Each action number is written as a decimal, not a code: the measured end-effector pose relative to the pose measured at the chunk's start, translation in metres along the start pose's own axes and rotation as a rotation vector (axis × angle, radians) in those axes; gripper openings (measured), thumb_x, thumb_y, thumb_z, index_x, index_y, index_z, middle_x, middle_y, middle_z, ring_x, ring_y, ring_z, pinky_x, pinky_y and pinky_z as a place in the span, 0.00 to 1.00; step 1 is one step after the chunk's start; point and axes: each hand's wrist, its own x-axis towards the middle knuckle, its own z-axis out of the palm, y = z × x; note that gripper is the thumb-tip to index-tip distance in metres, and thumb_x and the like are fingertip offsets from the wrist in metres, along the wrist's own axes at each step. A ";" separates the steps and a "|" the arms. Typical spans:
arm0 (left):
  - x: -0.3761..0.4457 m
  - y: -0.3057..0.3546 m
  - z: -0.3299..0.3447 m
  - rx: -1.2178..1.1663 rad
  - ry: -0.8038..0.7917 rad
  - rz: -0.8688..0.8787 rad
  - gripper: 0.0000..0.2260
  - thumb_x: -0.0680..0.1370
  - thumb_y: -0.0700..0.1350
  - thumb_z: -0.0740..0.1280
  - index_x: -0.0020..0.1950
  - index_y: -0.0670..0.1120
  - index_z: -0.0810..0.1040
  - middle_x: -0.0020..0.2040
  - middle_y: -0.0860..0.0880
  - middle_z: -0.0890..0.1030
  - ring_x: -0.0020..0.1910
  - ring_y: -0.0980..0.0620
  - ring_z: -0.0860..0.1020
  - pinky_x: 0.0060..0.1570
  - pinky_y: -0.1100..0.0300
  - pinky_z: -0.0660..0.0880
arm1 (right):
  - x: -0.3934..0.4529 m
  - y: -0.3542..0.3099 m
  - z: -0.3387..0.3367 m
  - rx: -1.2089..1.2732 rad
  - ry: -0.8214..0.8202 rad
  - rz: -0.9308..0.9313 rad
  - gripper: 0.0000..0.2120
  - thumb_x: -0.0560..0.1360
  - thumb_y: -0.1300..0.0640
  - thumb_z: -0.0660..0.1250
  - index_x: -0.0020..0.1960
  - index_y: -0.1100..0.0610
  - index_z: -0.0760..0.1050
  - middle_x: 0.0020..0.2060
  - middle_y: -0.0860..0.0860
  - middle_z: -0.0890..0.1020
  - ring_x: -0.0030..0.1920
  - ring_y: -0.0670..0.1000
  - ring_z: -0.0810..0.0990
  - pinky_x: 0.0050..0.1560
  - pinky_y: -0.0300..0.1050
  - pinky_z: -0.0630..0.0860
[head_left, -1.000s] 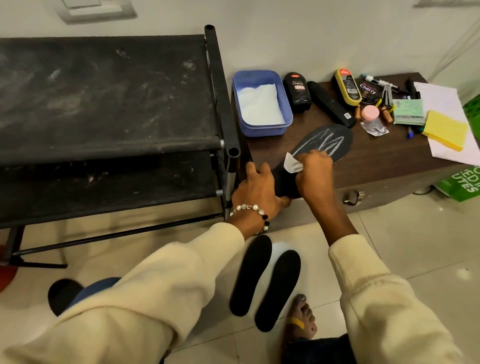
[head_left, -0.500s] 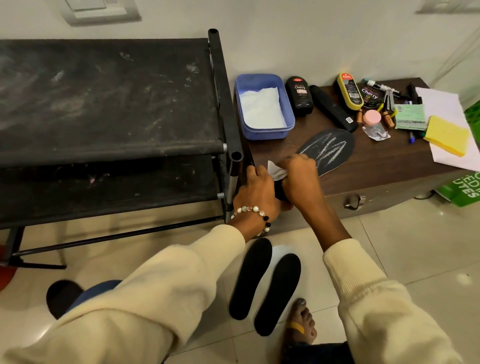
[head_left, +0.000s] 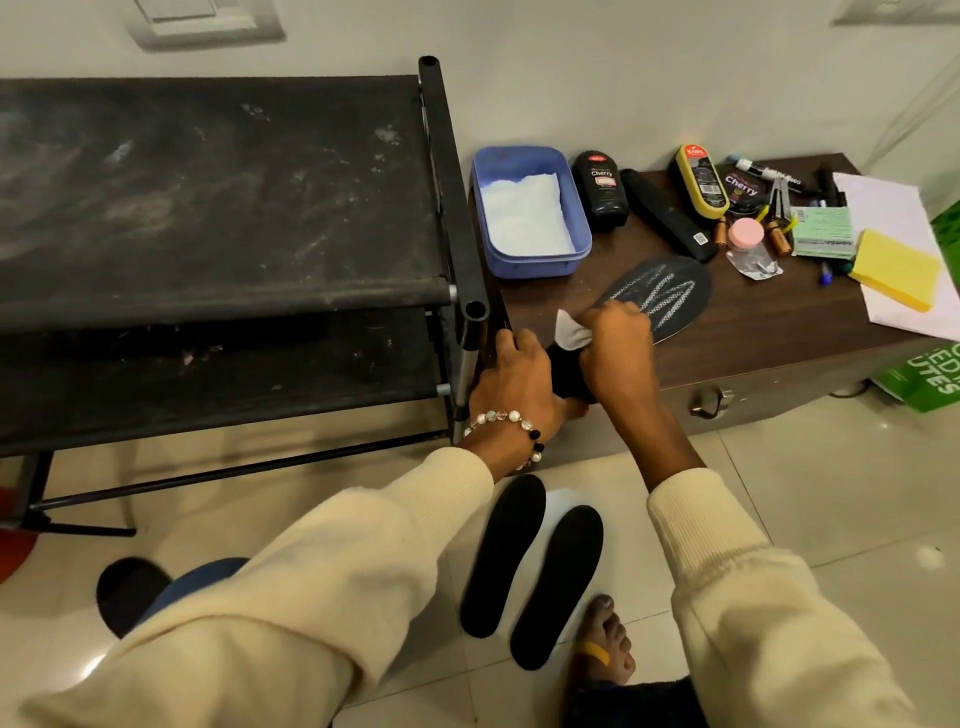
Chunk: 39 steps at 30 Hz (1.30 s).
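insole (head_left: 670, 291): slantwise on the desk (head_left: 753, 332), heel end poking past the front edge
edges: pretty tight on the left, rack post (head_left: 475, 312) sits just beside the hands
room: bare strip of desk right of the insole, before the yellow sponge (head_left: 896, 270)
left hand (head_left: 519, 379): curled round the heel end
right hand (head_left: 615, 353): closed up, pinching a white wipe (head_left: 571, 330) against the insole

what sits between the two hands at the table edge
In the head view, the heel end of the black insole shows between the left hand and the right hand; a white wipe pinched by the right hand pokes out just above it.
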 end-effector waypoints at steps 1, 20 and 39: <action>0.000 0.000 0.000 0.004 -0.004 -0.001 0.37 0.68 0.58 0.76 0.68 0.43 0.64 0.67 0.43 0.65 0.54 0.42 0.76 0.41 0.55 0.70 | -0.001 0.004 -0.004 0.016 0.034 0.040 0.09 0.71 0.69 0.61 0.45 0.66 0.80 0.44 0.64 0.79 0.48 0.63 0.75 0.45 0.49 0.68; -0.002 0.003 -0.003 0.022 -0.027 -0.018 0.36 0.69 0.57 0.75 0.68 0.42 0.63 0.67 0.42 0.65 0.56 0.38 0.76 0.42 0.52 0.69 | -0.019 0.000 -0.020 0.029 -0.140 -0.229 0.14 0.69 0.61 0.59 0.45 0.66 0.81 0.44 0.64 0.81 0.48 0.64 0.76 0.46 0.52 0.68; 0.001 0.008 -0.006 0.070 -0.043 -0.030 0.37 0.68 0.58 0.76 0.68 0.43 0.63 0.65 0.43 0.65 0.56 0.40 0.76 0.46 0.51 0.74 | -0.024 0.025 -0.027 -0.115 -0.149 -0.065 0.12 0.72 0.67 0.64 0.53 0.63 0.79 0.52 0.61 0.79 0.55 0.60 0.74 0.53 0.47 0.67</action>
